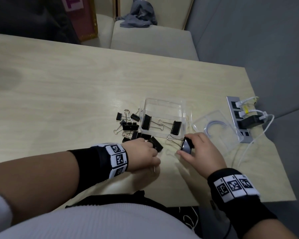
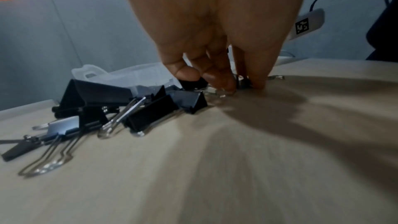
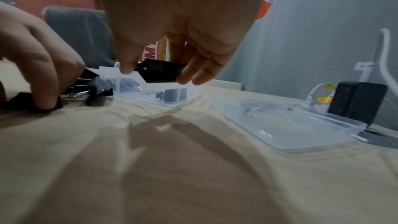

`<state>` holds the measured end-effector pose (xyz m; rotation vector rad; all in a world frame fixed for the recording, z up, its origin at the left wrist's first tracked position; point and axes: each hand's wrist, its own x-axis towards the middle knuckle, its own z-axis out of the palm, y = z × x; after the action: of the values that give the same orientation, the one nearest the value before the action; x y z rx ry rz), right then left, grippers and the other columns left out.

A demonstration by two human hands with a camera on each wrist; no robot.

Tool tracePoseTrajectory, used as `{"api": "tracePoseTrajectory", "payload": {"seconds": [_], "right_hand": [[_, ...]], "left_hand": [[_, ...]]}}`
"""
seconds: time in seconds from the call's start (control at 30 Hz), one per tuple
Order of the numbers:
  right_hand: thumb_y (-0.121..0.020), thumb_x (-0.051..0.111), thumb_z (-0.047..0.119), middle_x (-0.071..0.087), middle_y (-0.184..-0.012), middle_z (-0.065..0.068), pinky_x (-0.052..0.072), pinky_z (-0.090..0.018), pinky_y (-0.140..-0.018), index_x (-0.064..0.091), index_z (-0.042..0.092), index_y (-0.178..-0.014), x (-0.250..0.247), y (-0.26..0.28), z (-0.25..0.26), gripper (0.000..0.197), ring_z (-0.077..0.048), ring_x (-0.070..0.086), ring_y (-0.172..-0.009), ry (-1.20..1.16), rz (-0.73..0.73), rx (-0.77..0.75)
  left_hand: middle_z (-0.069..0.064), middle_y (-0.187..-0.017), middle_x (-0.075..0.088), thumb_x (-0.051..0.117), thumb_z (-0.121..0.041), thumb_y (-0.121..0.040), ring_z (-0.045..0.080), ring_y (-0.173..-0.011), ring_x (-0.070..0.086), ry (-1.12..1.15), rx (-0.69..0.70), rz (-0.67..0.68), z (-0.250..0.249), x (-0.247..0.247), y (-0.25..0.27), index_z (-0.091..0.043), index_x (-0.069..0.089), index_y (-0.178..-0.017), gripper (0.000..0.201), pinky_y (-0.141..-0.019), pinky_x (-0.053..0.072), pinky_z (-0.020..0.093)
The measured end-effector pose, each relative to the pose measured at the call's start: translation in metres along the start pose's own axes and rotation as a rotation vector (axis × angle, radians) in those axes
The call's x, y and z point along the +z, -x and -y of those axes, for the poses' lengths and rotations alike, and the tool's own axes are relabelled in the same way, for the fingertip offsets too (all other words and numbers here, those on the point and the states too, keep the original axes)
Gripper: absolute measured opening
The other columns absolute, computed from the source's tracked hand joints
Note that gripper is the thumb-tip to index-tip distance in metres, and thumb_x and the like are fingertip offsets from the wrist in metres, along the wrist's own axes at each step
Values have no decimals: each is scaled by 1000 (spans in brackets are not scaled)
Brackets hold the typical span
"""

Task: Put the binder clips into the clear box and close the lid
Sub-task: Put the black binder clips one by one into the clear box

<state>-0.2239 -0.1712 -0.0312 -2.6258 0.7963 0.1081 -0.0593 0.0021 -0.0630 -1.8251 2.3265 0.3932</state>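
The clear box stands open on the table with two black binder clips inside. Its lid lies flat to the right. Several black clips lie in a heap left of the box, also shown in the left wrist view as a clip heap. My left hand pinches a clip at the heap's near edge, fingertips down on the table. My right hand holds a large black clip just in front of the box, the same clip lifted off the table.
A grey power strip with white cables and a black adapter sits at the table's right edge behind the lid. A white cable trails toward the front edge. Beige cushioned seats and a grey cloth lie beyond the table.
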Motion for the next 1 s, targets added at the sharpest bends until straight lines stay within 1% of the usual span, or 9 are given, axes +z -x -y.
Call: {"api": "tracePoseTrajectory", "payload": {"seconds": [0.13, 0.33, 0.43, 0.5, 0.6, 0.67, 0.77, 0.9, 1.0], "right_hand": [[-76, 72, 45, 53, -116, 0, 50, -33, -87, 54, 20, -123, 1, -4, -2, 56, -16, 58, -101, -60, -60, 28], [-75, 74, 41, 54, -114, -1, 48, -30, -88, 55, 16, -124, 0, -13, -1, 58, -15, 57, -99, -131, -146, 56], [-76, 73, 42, 54, -114, 0, 47, -29, -86, 54, 17, -125, -2, -16, 2, 58, -14, 56, -99, -134, -138, 50], [-76, 72, 42, 53, -116, 0, 48, -31, -87, 54, 17, -127, -2, -18, 4, 59, -14, 56, -100, -137, -131, 43], [-77, 72, 43, 53, -118, 1, 48, -31, -89, 53, 18, -127, -2, -20, 7, 59, -14, 55, -103, -142, -127, 37], [-76, 73, 43, 53, -118, 1, 48, -31, -89, 53, 18, -127, -1, -22, 8, 60, -14, 55, -103, -147, -134, 32], [-75, 74, 42, 54, -115, 0, 47, -29, -87, 55, 18, -125, 1, -23, 10, 59, -15, 56, -100, -150, -143, 30], [-75, 73, 45, 54, -115, 0, 48, -31, -89, 55, 18, -124, 1, -24, 10, 59, -15, 56, -101, -153, -147, 41], [-76, 69, 50, 54, -115, 0, 48, -32, -90, 55, 18, -125, 1, -23, 9, 60, -15, 56, -102, -153, -138, 73]], "left_hand": [[4, -107, 63, 56, -36, -85, 29, -100, 56, 49, -77, 68, 1, -7, -2, -18, 57, -111, 31, -80, 44, 39], [3, -116, 55, 63, -44, -75, 26, -106, 52, 146, -144, 69, 8, -9, 8, -20, 56, -113, 45, -83, 47, 39], [-1, -113, 55, 61, -56, -77, 22, -107, 51, 144, -184, 84, 15, -10, 10, -23, 58, -111, 48, -84, 46, 38], [-3, -109, 57, 57, -62, -78, 21, -105, 52, 145, -205, 18, 22, -11, 12, -25, 60, -108, 48, -83, 45, 38], [-1, -106, 61, 56, -48, -81, 25, -98, 59, 81, -221, -146, 31, -11, 11, -24, 60, -107, 36, -76, 49, 39], [-3, -112, 63, 50, -39, -86, 25, -98, 60, 43, -235, -190, 31, -11, 7, -26, 58, -117, 34, -75, 49, 39], [-3, -120, 59, 45, -35, -93, 26, -106, 54, 29, -217, -108, 29, -10, -1, -29, 50, -129, 37, -82, 45, 42], [0, -114, 57, 53, -32, -89, 27, -105, 51, -10, -222, -97, 23, -15, -9, -25, 59, -114, 27, -83, 41, 41], [-1, -114, 58, 54, -34, -87, 26, -108, 49, -2, -219, -58, 20, -16, -11, -23, 58, -114, 29, -84, 38, 40]]}}
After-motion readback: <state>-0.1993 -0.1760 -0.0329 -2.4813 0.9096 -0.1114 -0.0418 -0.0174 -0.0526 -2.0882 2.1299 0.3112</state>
